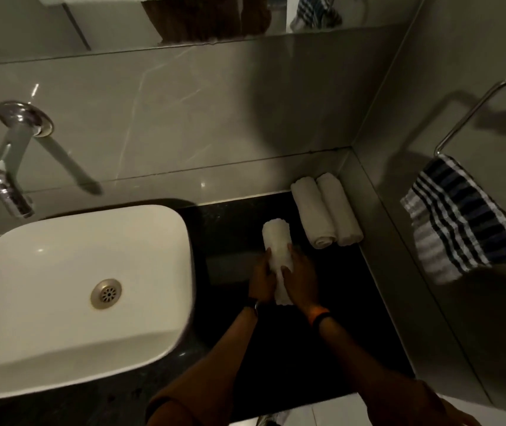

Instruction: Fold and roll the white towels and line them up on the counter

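Where the two forearms reach in from the lower edge, both hands close around one white towel roll [277,244] over the dark counter [353,302]. Left hand [261,279]: fingers curled onto the roll's left side, near its lower half. Right hand [302,278]: wrapped over the right side, thumb across the front; a dark band sits on that wrist. The roll points away from the person; its far end is free and its near end pokes out below the hands. Cannot tell whether it rests on the counter or is lifted.

White basin [165,235] to the left, drain in its middle.

Farther back, two finished rolled towels [325,210] lie side by side, touching, in the rear right corner against the wall. Checked cloth [463,219] hangs from a wall ring on the right. Chrome tap [9,167] projects from the back wall above the basin.
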